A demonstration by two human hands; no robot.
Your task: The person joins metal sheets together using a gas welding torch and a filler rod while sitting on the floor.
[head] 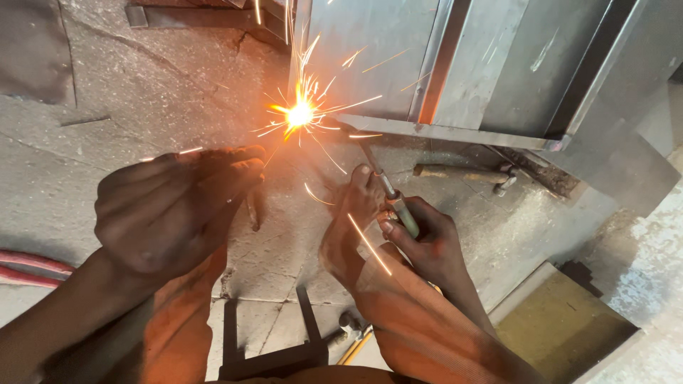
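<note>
A thin welding rod point(371, 162) in its holder point(403, 213) is grasped by the right hand point(427, 245), its tip at the bright arc point(299, 114) on the bottom edge of a grey sheet-metal cabinet point(455, 71). The left hand point(167, 213) is raised as a shield — fingers together, nothing held. Sparks are thrown over bare skin and a bare foot point(352, 220) on the rough concrete floor point(142, 107) — burns seem likely. A hammer point(462, 172) lies nearby.

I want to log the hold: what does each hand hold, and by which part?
Right hand holds the welding rod holder by its handle end. Left hand holds nothing; it is raised, open.
</note>
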